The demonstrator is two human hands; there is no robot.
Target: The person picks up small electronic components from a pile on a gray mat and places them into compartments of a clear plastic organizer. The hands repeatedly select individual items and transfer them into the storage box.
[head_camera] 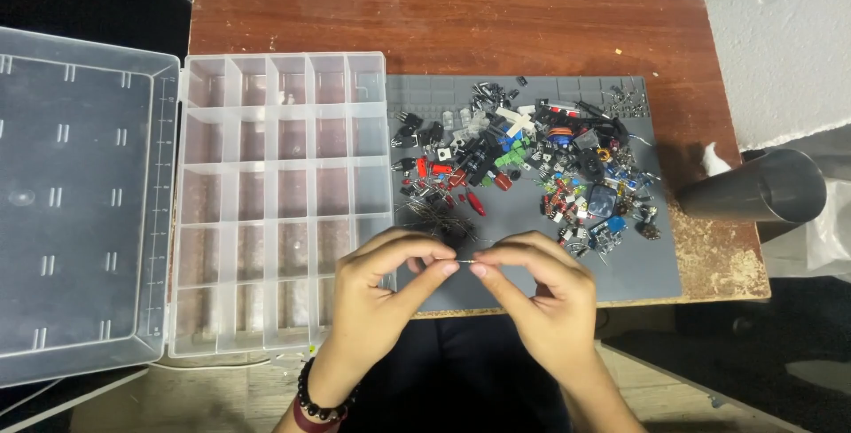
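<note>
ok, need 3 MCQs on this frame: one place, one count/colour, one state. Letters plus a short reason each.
1. Where does the clear organiser box lie relative to the grey mat?
A) to its left B) on top of it C) behind it

2. What colour is the mat?
A) green B) grey C) white

3. What state is the organiser's lid in?
A) shut B) removed C) swung open flat

Answers: 1 A, box lies left of the mat; 2 B, grey under the parts pile; 3 C, lid lies open beside the compartments.
</note>
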